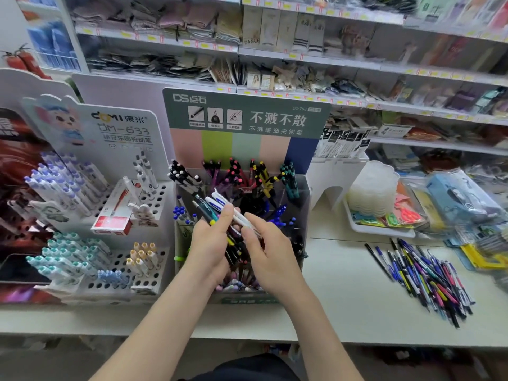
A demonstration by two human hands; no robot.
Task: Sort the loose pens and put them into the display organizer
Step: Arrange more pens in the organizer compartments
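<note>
My left hand [209, 243] grips a bundle of pens [217, 207], white, dark and yellow-tipped, fanned up and to the left. My right hand [266, 248] touches the bundle's lower part with its fingertips, pinching one white pen. Both hands hover in front of the display organizer [302, 188], a clear tiered box with a green header card, whose compartments hold pens grouped by cap colour. A pile of loose pens [423, 273] lies on the counter to the right, away from both hands.
A white peg-hole pen stand [110, 284] with blue and teal pens stands on the left, a red box [112, 224] on it. To the right are a white tray [382, 229] of clips, plastic packets and a yellow item. Stocked shelves rise behind.
</note>
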